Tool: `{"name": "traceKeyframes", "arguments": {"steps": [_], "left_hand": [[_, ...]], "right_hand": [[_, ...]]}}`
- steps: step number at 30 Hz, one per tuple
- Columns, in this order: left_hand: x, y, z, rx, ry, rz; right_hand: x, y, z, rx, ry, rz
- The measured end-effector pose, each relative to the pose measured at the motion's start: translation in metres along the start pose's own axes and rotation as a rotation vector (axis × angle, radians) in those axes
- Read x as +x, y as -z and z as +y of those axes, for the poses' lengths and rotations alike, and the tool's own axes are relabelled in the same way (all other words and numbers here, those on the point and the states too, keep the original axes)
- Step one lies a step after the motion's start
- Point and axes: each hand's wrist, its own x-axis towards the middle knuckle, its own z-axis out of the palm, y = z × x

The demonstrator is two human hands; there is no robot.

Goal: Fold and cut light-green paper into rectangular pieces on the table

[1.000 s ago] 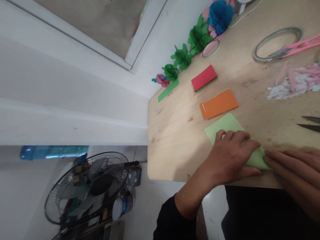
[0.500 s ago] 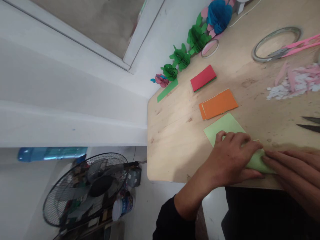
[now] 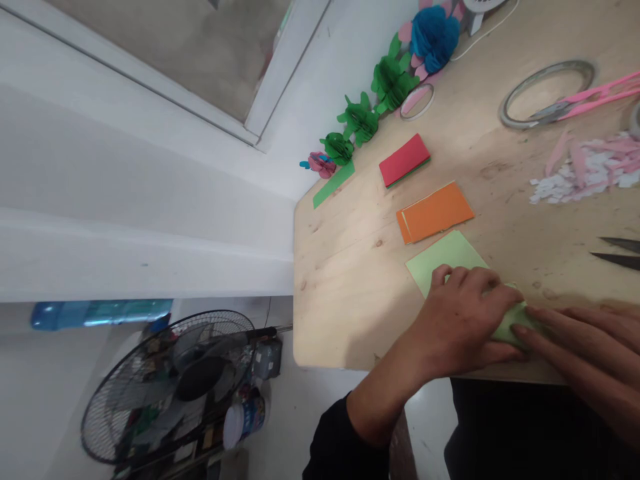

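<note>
A light green paper sheet (image 3: 445, 257) lies near the front edge of the wooden table (image 3: 350, 267). My left hand (image 3: 463, 320) presses flat on its near part, fingers spread over a folded section. My right hand (image 3: 580, 347) comes in from the right, its fingertips pressing the folded green edge beside my left hand. Most of the fold is hidden under both hands.
An orange paper stack (image 3: 435, 211) and a red stack (image 3: 404, 160) lie behind the green sheet. Green paper flowers (image 3: 360, 120), a blue one (image 3: 434, 37), tape rings (image 3: 545, 93), pink scissors (image 3: 595, 93), paper scraps (image 3: 585, 173) and dark blades (image 3: 617, 252) surround them. A floor fan (image 3: 175, 387) stands left.
My right hand's fingertips slid a little left along the green fold toward my left hand. The view shifted slightly; my left hand stays pressed on the paper.
</note>
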Motion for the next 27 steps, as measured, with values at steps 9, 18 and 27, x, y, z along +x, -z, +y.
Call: {"name": "traceKeyframes", "arguments": {"steps": [9,18,27], "left_hand": [[0.002,0.001,0.000,0.040,-0.017,-0.018],[0.001,0.000,-0.002,0.036,-0.043,0.014],[0.001,0.002,-0.003,0.021,-0.051,0.020]], "right_hand": [[-0.012,-0.002,-0.001,-0.067,0.005,-0.074],[-0.003,-0.016,0.015,-0.016,0.040,0.134],[-0.005,-0.029,0.017,-0.073,0.008,0.128]]}}
